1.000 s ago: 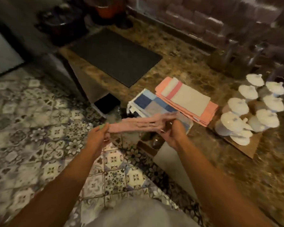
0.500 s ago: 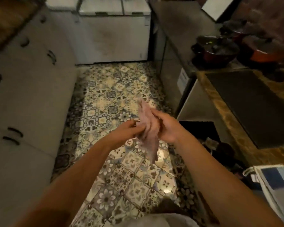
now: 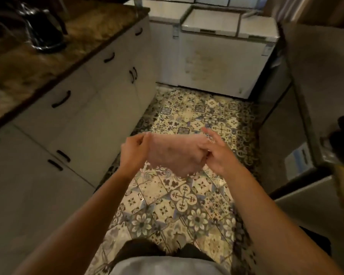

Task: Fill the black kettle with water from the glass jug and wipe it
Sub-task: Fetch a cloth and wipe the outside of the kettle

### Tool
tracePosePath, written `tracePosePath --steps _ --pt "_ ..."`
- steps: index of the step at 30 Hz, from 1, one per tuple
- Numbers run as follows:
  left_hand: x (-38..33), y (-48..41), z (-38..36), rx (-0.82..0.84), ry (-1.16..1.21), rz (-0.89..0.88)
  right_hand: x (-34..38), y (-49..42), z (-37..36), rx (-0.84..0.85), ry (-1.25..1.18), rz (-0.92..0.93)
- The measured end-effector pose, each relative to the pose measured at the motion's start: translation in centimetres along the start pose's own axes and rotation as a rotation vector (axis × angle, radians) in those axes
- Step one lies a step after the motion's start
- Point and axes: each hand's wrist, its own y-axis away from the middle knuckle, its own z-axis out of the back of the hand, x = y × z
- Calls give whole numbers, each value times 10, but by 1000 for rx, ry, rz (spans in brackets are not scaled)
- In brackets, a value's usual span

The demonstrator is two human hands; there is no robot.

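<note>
A pink cloth [image 3: 173,153] hangs spread between my two hands over the patterned floor. My left hand [image 3: 134,150] pinches its left top corner. My right hand [image 3: 214,153] grips its right edge, index finger sticking out. The black kettle [image 3: 43,28] stands on the brown stone counter [image 3: 28,62] at the far upper left, well away from both hands. The glass jug is not in view.
White cabinets with black handles [image 3: 83,108] run under the counter on the left. A white chest freezer [image 3: 216,56] closes the far end of the aisle. A grey appliance [image 3: 316,96] stands on the right. The patterned tile floor [image 3: 187,195] lies between them.
My view has swung left from the towel counter to the aisle and the kettle counter. The pink cloth, bunched between my hands before, is now pulled out wide.
</note>
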Motion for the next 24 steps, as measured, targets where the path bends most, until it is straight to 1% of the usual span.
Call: tracePosePath --steps 1,2,4,5,6,7,9,10,11,12,13,14,16,17,18,19,21,23,24 --pt "-2 -13 5 -42 -15 -24 13 -11 -7 51 -33 45" --pt "-9 -24 8 -62 22 -37 25 -21 -16 113 -14 61" --pt "-22 -48 10 -107 218 9 47 -46 -34 215 161 34" --pt "-26 -62 10 -125 341 70 57 -60 -42 246 242 16" --pt "-30 -77 12 -102 466 147 67 -75 -50 269 276 12" --pt "-30 -94 15 -31 592 230 77 -91 -58 283 256 30" --pt "-29 -126 25 140 799 360 95 -122 -75 295 124 77" --pt "-28 -141 31 219 852 408 99 -137 -85 306 89 64" --pt "-25 -158 36 268 875 448 98 -154 -94 330 127 16" --pt "-22 -173 38 288 893 476 95 -169 -104 362 216 -52" --pt "-16 -189 40 292 903 502 92 -184 -115 392 302 -123" --pt "-10 -206 43 298 937 525 90 -201 -125 411 334 -176" --pt "2 -245 52 341 1076 498 100 -239 -146 419 239 -203" --pt "10 -267 60 349 1141 453 109 -259 -157 424 185 -199" --pt "13 -288 70 364 1181 411 117 -279 -169 429 183 -203" --pt "12 -308 79 353 1160 382 125 -300 -181 424 242 -207" --pt "12 -348 93 233 961 396 140 -340 -206 369 499 -173" --pt "18 -388 105 102 792 411 152 -378 -233 274 743 -66" --pt "21 -407 110 70 726 423 158 -393 -247 248 829 -7"
